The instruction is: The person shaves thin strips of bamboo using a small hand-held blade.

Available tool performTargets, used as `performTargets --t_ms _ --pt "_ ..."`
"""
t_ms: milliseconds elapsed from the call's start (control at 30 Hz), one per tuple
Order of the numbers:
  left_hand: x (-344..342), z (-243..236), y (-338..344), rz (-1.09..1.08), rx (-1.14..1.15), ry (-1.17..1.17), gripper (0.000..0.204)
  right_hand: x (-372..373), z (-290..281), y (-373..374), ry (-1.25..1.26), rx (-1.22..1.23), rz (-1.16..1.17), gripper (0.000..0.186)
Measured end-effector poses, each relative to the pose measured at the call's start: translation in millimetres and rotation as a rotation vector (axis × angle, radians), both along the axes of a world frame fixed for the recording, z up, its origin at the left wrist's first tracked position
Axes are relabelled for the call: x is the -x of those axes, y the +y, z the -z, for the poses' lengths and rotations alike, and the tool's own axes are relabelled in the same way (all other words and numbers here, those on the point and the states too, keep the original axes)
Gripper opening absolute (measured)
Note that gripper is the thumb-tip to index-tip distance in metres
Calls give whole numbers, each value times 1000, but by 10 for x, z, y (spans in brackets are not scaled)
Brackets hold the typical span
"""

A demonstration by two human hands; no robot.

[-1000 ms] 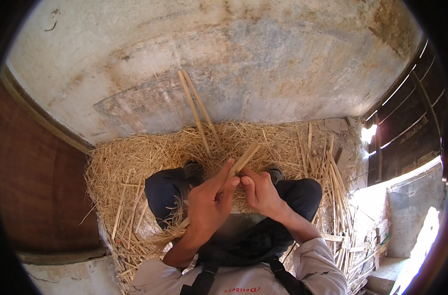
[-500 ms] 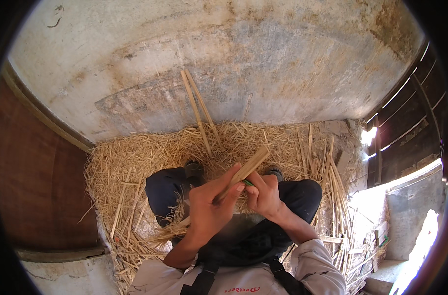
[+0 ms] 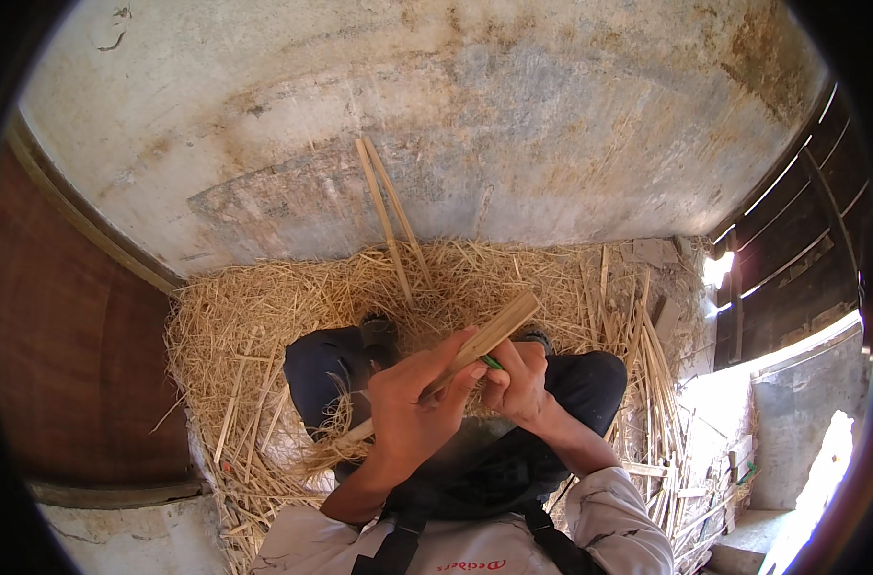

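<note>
My left hand (image 3: pixel 415 395) is closed around a pale bamboo strip (image 3: pixel 502 324), which slants from lower left to upper right. Past my fingers its broad upper end points toward the wall; curled shavings (image 3: pixel 326 455) hang about its lower end, beside my left knee. Close against the strip, my right hand (image 3: pixel 521 383) is closed on a small tool with a green handle (image 3: pixel 492 362). Most of that tool is hidden by my fingers, so its kind does not show. Both hands meet over my lap.
Straw-like shavings (image 3: pixel 235 326) cover the floor around my legs. Two long strips (image 3: pixel 387 216) lean on the stained wall (image 3: pixel 571 144). More strips (image 3: pixel 655 412) lie in a heap at the right. A brown panel (image 3: pixel 82 355) stands at the left, dark slatted boards (image 3: pixel 781 259) at the right.
The bamboo strip and both hands have shifted slightly to the right, with the strip's upper end a little lower. Slightly more of the green handle shows. My grips look the same.
</note>
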State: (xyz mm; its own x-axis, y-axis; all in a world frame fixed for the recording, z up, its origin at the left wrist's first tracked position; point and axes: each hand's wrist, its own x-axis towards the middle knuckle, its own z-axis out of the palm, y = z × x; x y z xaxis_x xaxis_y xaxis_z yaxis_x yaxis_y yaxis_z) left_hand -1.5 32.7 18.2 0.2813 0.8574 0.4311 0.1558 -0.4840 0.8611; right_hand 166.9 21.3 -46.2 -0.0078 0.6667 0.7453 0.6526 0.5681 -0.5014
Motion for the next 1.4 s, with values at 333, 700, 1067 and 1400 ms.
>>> performTargets --t_ms 333,700,1067,1400 --pt "-11 53 11 -33 -87 1 40 -17 9 13 -2 0 -5 50" --pt "71 65 82 -66 -131 96 41 -46 -104 -50 161 335 -253 31" --pt "164 46 156 -30 -54 128 39 -215 -142 63 271 617 -557 37" --pt "91 86 44 36 7 10 51 -43 87 71 25 -32 -104 52"
